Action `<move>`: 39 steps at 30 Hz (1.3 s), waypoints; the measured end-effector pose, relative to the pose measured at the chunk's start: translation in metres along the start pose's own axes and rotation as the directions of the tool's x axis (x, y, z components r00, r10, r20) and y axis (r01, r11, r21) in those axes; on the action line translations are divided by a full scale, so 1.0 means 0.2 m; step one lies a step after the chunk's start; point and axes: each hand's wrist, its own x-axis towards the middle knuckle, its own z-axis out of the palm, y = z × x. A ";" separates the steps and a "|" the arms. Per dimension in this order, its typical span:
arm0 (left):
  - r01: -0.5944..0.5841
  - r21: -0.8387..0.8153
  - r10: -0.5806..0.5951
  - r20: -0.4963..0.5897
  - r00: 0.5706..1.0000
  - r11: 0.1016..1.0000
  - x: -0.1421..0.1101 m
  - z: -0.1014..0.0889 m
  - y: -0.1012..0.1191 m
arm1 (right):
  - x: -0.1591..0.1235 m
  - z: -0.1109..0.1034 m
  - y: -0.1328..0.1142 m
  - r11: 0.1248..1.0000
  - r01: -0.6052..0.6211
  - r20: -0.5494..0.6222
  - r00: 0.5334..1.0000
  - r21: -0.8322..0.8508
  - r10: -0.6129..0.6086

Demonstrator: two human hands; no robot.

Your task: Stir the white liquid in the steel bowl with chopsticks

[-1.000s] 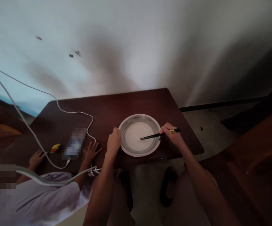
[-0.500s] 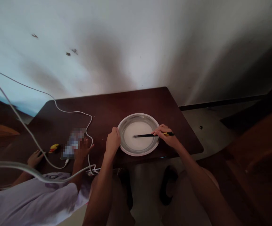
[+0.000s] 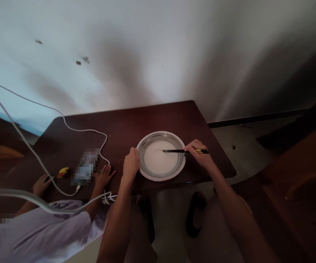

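1. Nearest, a thick, smooth pale cord (image 3: 46, 207) curves across a person's soft, wrinkled lilac shirt (image 3: 50, 230).
2. The left hand (image 3: 131, 163) is closed, its fingers clamped on the left rim of the basin (image 3: 176, 168).
3. The right hand (image 3: 198, 151) has its fingers together, clamped around slender black chopsticks (image 3: 174, 151) with yellow bands towards the rear; they lie nearly level, tips over the mixture.
4. The basin, round, shallow and apparently metal, with a pale rim and dull grey sloping wall, sits on the table (image 3: 147, 120) near its front edge, between the hands. It holds an opaque, off-white mixture (image 3: 160, 160), mostly smooth, faintly marked by the tips.
5. Left of it, the person's spread hand (image 3: 104, 177) rests near a blurred, flat, rectangular phone (image 3: 86, 166); a small yellow-and-red object (image 3: 63, 171) lies beyond, near the other hand (image 3: 41, 184).
6. The table is dark reddish brown, faintly glossy, with rounded corners; a thin white cable (image 3: 89, 130) snakes over it.
7. Farthest, the matte, pale wall (image 3: 160, 44) shows chipped spots and soft shadows.
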 end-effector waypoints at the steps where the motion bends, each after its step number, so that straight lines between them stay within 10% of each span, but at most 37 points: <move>1: -0.003 -0.004 0.003 0.001 1.000 1.000 0.00 0.00 0.00 | 0.00 -0.01 0.00 1.000 -0.018 -0.044 0.999 0.014 0.019; 8: -0.013 -0.003 0.013 0.004 1.000 1.000 -0.01 -0.01 0.00 | 0.01 0.04 -0.02 0.996 0.057 0.109 0.992 0.070 -0.064; 14: -0.017 -0.011 0.017 0.015 1.000 1.000 0.00 0.00 0.00 | 0.02 0.00 -0.01 0.994 -0.031 -0.062 0.997 0.106 0.037; 19: -0.020 -0.002 0.020 0.001 1.000 1.000 0.00 0.00 0.00 | 0.01 0.04 -0.03 0.986 0.001 0.129 0.991 0.167 -0.023; 25: -0.005 -0.017 0.005 0.015 1.000 1.000 -0.01 -0.01 0.00 | 0.01 0.00 0.01 0.986 -0.055 -0.076 0.995 0.154 0.067; 31: -0.007 -0.004 0.007 0.002 1.000 1.000 0.00 0.00 0.01 | 0.00 0.03 -0.02 0.981 -0.001 0.141 0.990 0.196 -0.027; 36: -0.010 0.001 0.010 0.005 1.000 1.000 0.00 0.00 0.00 | 0.02 -0.01 0.00 0.991 -0.041 -0.093 0.994 0.130 0.053; 39: -0.018 0.004 0.018 0.001 1.000 1.000 -0.01 0.00 0.00 | 0.01 -0.01 0.00 0.984 -0.048 -0.009 0.999 0.173 0.050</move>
